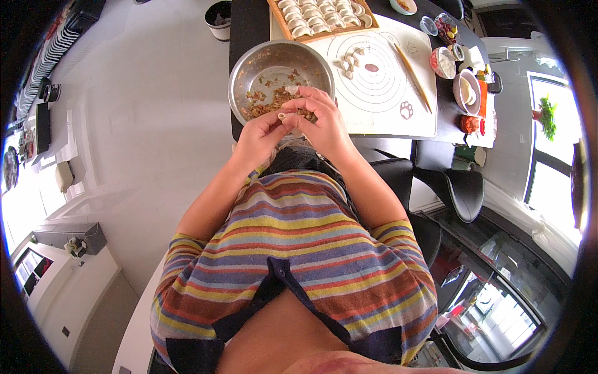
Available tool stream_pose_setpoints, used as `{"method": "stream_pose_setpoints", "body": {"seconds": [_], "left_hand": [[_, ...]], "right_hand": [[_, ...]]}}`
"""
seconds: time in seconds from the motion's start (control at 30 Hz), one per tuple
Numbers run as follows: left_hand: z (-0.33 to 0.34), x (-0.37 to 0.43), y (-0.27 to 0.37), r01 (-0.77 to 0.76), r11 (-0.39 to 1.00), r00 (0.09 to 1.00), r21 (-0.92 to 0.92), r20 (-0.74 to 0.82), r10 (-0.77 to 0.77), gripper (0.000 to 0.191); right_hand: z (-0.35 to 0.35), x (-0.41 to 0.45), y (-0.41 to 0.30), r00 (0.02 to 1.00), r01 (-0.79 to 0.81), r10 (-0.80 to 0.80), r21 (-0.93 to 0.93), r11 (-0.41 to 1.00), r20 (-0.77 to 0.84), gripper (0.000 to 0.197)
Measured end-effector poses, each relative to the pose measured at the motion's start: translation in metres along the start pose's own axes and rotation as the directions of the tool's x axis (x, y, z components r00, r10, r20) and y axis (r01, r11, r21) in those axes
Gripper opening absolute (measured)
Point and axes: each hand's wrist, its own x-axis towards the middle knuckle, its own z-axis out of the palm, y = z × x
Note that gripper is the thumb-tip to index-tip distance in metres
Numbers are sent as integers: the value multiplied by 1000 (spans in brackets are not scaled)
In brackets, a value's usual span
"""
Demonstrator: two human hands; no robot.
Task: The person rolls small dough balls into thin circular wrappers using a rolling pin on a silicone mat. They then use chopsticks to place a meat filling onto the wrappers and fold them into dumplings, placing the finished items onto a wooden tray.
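Between the fingertips of my left hand (259,138) and my right hand (324,119) is a small piece of pale dough (281,116), mostly hidden by the fingers. Both hands pinch it above the near side of a stainless steel bowl (299,52). Chopped filling (275,99) lies in the bowl, with bits stuck to its wall. Something white (292,89) covers one fingertip of my right hand. To the right, several small dough pieces (349,63) rest on a white pastry mat (383,110) printed with circles. A tapered wooden rolling pin (412,77) lies across the mat's right side.
Behind the bowl, a wooden tray (334,32) holds rows of shaped dumplings (315,16). Along the table's right side stand a pink bowl (467,77), a tub of white powder (443,63), a red-filled jar (469,124) and a fruit container (447,28). Black chairs (462,194) stand at right.
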Motion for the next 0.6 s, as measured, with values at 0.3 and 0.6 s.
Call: {"method": "stream_pose_setpoints", "body": {"seconds": [0.3,0.6], "left_hand": [[3,4,0,-19,1000,999,-23,28,20,23],[0,9,-15,66,730,994,-680,-23,-111,24]], "right_hand": [[2,1,4,995,88,-81,-109,990,65,13],[-22,10,10,982,-117,129,92,989,-139,29]]}}
